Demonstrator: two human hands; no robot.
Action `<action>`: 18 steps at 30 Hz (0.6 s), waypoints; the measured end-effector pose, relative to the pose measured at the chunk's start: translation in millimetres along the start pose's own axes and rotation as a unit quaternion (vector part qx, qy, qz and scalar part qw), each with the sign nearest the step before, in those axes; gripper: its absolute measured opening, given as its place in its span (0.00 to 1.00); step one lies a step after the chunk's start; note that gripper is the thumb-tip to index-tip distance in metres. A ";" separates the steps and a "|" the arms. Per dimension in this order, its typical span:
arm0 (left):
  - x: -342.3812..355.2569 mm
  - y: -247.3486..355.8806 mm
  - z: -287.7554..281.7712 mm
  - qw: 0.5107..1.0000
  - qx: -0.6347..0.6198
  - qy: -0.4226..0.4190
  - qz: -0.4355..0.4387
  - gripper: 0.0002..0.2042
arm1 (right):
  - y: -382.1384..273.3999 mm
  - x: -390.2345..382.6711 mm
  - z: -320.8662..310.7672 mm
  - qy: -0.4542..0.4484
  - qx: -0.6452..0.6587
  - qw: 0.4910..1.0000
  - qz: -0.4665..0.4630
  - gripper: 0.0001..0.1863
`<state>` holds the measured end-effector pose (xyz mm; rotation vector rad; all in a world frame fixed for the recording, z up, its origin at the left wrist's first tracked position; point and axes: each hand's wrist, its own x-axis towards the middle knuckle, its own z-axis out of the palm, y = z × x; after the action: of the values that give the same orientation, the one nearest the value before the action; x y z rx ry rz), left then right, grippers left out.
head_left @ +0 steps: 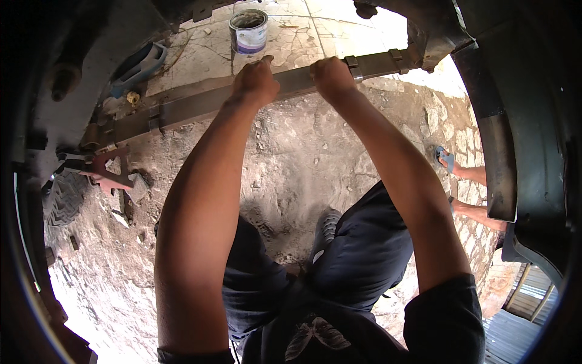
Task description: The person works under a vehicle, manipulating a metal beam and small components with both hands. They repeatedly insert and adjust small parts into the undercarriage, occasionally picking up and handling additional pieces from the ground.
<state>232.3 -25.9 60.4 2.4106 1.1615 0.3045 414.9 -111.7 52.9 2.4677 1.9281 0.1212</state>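
Note:
A long steel leaf spring (194, 108) with band clips stretches across the upper part of the view, from low on the left to higher on the right. My left hand (257, 82) is closed around it near the middle, with one finger pointing up past the far edge. To the right, my right hand (333, 77) is wrapped over the same spring beside a clip (353, 68). Both arms reach straight forward from my body. The undersides of both hands and their exact hold on the metal are partly hidden.
Beyond the spring stands an open paint can (248, 35) on cracked tiles. Dark vehicle parts (527, 133) frame both sides. A red metal stand (112, 171) and a tyre (65, 197) are at left. Another person's sandalled foot (445, 159) shows at right.

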 end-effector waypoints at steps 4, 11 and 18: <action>-5.9 -7.6 -9.4 1.000 0.008 0.014 0.000 0.29 | -7.8 -10.6 0.7 -0.009 -0.008 0.999 -0.035 0.09; 0.5 -37.3 -16.0 0.999 0.030 -0.028 -0.028 0.24 | -10.5 12.0 27.0 0.025 0.040 0.999 0.003 0.08; -5.7 -73.8 -41.3 0.996 0.042 -0.046 -0.065 0.20 | -59.7 0.7 9.1 -0.036 0.153 0.987 -0.047 0.11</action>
<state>162.6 22.2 61.0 2.3796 1.3056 0.1035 357.9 -96.2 40.7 2.5061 2.1707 -0.2810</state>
